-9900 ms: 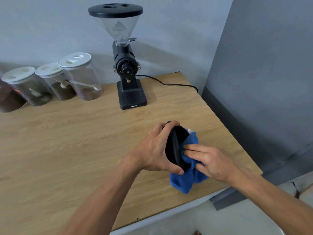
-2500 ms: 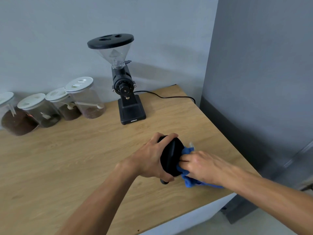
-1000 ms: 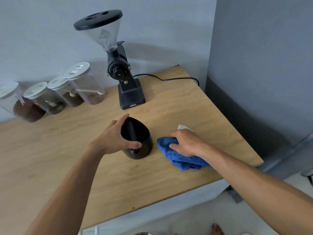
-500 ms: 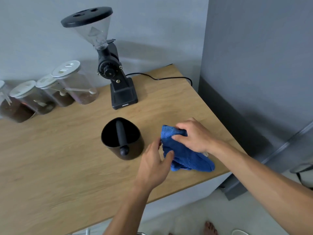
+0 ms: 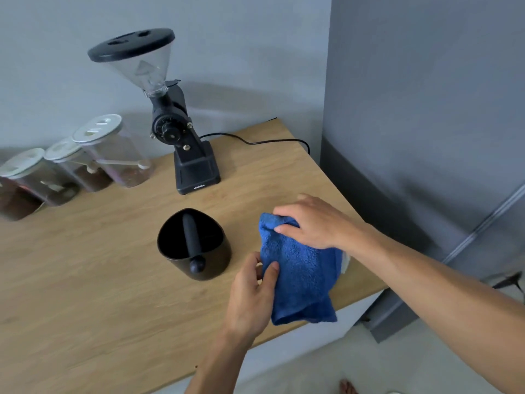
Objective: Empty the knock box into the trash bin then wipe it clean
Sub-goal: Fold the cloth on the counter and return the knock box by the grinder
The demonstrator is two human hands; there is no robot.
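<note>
The black knock box (image 5: 210,264) stands upright on the wooden table (image 5: 85,280), its black bar across the open top, and neither hand touches it. Just to its right is a blue cloth (image 5: 301,274), spread out and hanging toward the table's front edge. My right hand (image 5: 309,223) grips the cloth's upper end. My left hand (image 5: 252,294) pinches its left edge between thumb and fingers. No trash bin is in view.
A black coffee grinder (image 5: 181,143) with a clear hopper stands behind the knock box, its cord running right. Three lidded jars (image 5: 113,155) of coffee line the back left. A grey wall panel borders the table's right side.
My left hand set the knock box upright on the table and let go, then moved to the cloth. Both hands now hold the cloth, lifted and spread.
</note>
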